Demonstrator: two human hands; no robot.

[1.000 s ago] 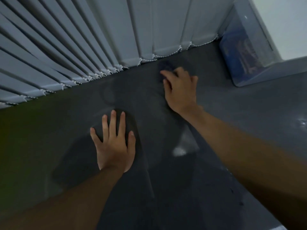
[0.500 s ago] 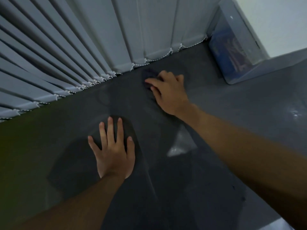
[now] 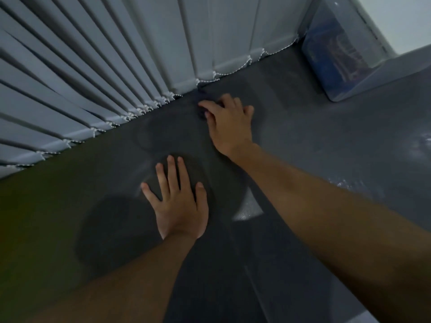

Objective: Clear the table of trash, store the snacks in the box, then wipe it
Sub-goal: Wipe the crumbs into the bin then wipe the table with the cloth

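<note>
My right hand (image 3: 229,123) presses a dark cloth (image 3: 202,99) flat onto the dark grey table (image 3: 303,141), close to the far edge by the blinds. Most of the cloth is hidden under the palm and fingers; only a dark patch shows at the fingertips. My left hand (image 3: 178,201) lies flat on the table nearer to me, fingers spread, holding nothing. A clear plastic box (image 3: 338,54) with blue snack packs inside stands at the far right corner.
Pale vertical blinds (image 3: 116,61) with a bead chain hang along the table's far edge. A white wall rises at the top right. Wet shiny streaks (image 3: 247,208) mark the table surface between my arms and at the right.
My right hand has slid the cloth leftwards along the far edge of the table. My left hand has stayed flat in place.
</note>
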